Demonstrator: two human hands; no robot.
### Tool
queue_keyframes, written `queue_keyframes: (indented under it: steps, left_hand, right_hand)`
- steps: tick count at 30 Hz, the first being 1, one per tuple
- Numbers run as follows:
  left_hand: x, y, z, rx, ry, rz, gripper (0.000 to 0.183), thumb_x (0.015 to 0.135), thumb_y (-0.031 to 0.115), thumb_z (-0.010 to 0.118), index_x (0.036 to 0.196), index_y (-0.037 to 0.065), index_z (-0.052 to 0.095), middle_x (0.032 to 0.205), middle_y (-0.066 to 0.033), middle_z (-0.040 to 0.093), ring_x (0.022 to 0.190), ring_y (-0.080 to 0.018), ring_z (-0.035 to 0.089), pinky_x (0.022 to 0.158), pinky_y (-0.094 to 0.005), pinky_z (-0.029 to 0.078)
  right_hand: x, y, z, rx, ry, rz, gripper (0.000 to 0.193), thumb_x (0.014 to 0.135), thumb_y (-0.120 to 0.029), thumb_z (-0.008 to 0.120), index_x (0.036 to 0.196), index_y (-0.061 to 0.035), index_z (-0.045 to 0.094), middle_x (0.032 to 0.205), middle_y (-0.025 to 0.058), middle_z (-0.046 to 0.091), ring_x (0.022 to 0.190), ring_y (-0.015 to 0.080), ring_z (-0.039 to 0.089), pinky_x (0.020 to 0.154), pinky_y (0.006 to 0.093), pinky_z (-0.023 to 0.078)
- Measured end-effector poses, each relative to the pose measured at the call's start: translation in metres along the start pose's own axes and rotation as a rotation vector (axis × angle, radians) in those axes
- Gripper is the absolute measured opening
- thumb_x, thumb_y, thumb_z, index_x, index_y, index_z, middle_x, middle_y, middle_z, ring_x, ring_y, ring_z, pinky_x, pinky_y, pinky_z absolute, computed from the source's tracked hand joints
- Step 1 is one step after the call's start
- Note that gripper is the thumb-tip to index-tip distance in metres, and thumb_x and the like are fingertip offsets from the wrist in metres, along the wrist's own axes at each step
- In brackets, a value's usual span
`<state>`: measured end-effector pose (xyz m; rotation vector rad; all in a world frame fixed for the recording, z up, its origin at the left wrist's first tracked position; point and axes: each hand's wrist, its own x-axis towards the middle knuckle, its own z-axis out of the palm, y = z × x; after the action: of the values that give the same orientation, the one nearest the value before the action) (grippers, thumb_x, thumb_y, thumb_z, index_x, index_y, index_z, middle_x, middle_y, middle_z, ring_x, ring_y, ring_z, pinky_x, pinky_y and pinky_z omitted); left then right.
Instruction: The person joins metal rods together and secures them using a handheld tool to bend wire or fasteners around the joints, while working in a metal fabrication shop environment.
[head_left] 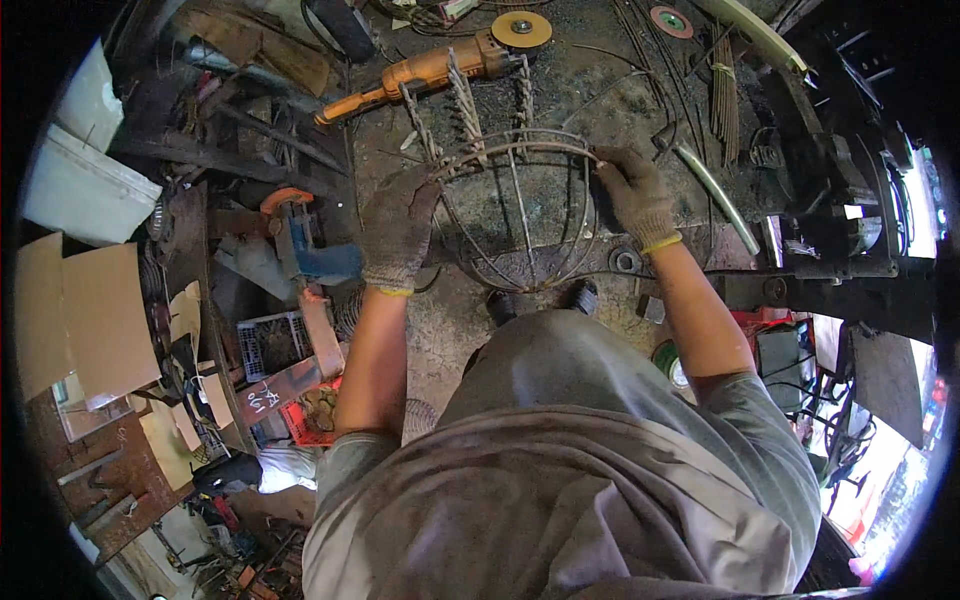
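Between my hands is a metal rod frame [521, 215], made of curved rods meeting at a rounded lower end. Several twisted rods [463, 105] stand up from around its upper arc. My left hand [400, 228], in a dirty knit glove, is closed around the arc's left end. On the right, my right hand [638, 195] pinches the arc's other end; its glove has a yellow cuff. The frame's lower part hangs over the near edge of the grimy workbench [640, 120]. Fingers of my left hand are partly hidden behind the glove's back.
An orange angle grinder [430, 78] with a yellow disc lies beyond the frame. Thin rods [724, 110] and a pale curved bar [718, 198] lie to the right, near dark machinery [835, 200]. A blue power tool [318, 250] sits at left, above a plastic crate [272, 345].
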<state>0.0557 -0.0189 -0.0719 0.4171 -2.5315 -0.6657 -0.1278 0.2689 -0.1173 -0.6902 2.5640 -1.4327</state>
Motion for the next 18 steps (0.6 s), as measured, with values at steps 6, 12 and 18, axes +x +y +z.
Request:
queue_keyframes:
  steps: [6,12,18]
  left_hand:
    - [-0.001,-0.003,0.007,-0.036,0.026,0.029,0.026,0.093,0.021,0.070,0.112,0.004,0.074,0.108,-0.0164,0.073,0.101,-0.0352,0.070,0.090,-0.0416,0.053]
    - [-0.003,-0.006,0.005,-0.025,0.021,0.089,0.026,0.089,0.013,0.072,0.114,0.006,0.073,0.108,-0.0174,0.073,0.103,-0.0355,0.069,0.093,-0.0420,0.053]
    - [0.003,0.000,0.005,-0.016,0.052,0.105,0.026,0.090,0.017,0.070,0.115,0.009,0.073,0.109,-0.0169,0.073,0.105,-0.0357,0.069,0.092,-0.0425,0.053]
  right_hand:
    - [-0.001,0.008,0.002,-0.095,0.042,-0.093,0.026,0.094,-0.024,0.066,0.113,-0.0085,0.075,0.106,0.0168,0.072,0.099,0.0346,0.070,0.086,0.0421,0.055]
    - [-0.005,0.007,0.004,-0.076,0.058,-0.120,0.025,0.093,-0.020,0.067,0.114,-0.0076,0.074,0.104,0.0170,0.071,0.099,0.0338,0.068,0.087,0.0410,0.053]
    - [-0.002,0.009,0.003,0.011,0.054,-0.072,0.026,0.093,-0.019,0.068,0.115,-0.0075,0.074,0.103,0.0153,0.072,0.098,0.0327,0.070,0.086,0.0401,0.054]
